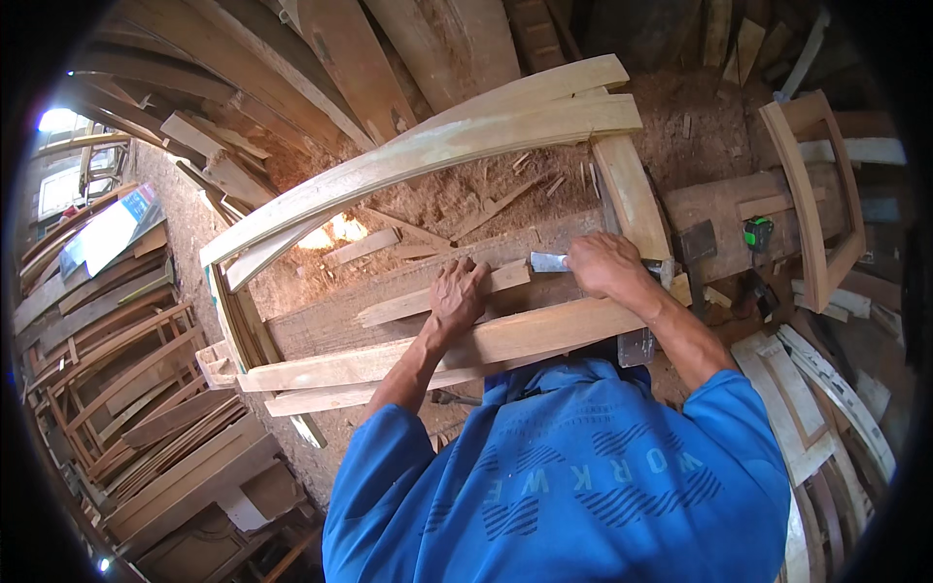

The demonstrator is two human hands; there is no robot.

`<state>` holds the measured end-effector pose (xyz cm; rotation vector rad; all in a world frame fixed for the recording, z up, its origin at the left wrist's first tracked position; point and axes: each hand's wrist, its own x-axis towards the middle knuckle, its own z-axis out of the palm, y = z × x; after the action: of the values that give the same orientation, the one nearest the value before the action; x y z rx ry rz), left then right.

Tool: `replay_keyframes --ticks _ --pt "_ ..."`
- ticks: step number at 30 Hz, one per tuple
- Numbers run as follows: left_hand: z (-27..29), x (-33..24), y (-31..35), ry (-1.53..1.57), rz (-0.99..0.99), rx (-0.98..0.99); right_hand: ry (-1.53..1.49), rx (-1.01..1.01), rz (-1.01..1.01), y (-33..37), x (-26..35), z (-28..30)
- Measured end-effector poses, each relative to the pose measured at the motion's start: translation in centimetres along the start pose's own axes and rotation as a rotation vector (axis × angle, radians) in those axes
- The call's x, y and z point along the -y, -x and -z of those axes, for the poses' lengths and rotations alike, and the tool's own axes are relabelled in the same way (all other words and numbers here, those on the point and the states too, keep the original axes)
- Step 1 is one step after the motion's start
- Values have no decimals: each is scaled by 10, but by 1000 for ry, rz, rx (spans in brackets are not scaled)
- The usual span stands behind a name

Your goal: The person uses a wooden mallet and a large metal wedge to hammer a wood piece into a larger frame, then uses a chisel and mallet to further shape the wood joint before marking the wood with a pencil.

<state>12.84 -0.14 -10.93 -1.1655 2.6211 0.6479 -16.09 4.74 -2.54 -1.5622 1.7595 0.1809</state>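
Left hand [457, 296]: we press it flat on the slat [442, 294], fingers together and spread along the wood, not curled round it.
Right hand [604, 264]: fingers clamped on the chisel [550, 261]; the handle is hidden in the fist, and only the pale blade shows, pointing toward the slat's right end.
Slat: it lies on the board [389, 291], inside the frame [428, 155], just beyond the near rail [505, 342], its right end almost touching the blade tip.
Frame: it stands round the work, curved top rail far from us, side rail [632, 194] to the right, near rail against our body.
Step in hand: we judge this to be paring the slat's end with the chisel.
Hold: we should keep the left hand's weight straight down so the slat cannot slide left under the push.
Safety: our left fingertips sit near the blade's line; we would do well to keep them behind the edge, not ahead of it.
Cut: thin shavings with a low blade angle look wiser than one deep bite, since the slat is slender and could split along the grain.
Footing: sawdust [466, 194] and chips litter the board; a chip under the slat could rock it, so we should seat it flat.
Nearby: a green tape measure [758, 233] rests to the right, well apart from the hands.
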Motion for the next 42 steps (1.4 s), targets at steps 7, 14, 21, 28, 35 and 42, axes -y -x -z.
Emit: replay_keyframes --ticks 7,14,21,28,35,42 --pt "0 -1 -3 5 -7 7 -4 9 3 -2 3 -3" --pt "8 -8 3 59 15 -16 -91 -70 91 16 1 22" --pt "11 -7 6 127 -58 32 -946 161 1 2 -31 -17" --pt "0 -4 3 60 -193 -34 -1292 64 -93 22 -26 -33" --pt "7 -2 -2 80 -228 39 -1295 -61 -164 33 -27 -41" --pt "-7 4 -8 64 -161 -4 -1449 -297 52 56 -16 -15"
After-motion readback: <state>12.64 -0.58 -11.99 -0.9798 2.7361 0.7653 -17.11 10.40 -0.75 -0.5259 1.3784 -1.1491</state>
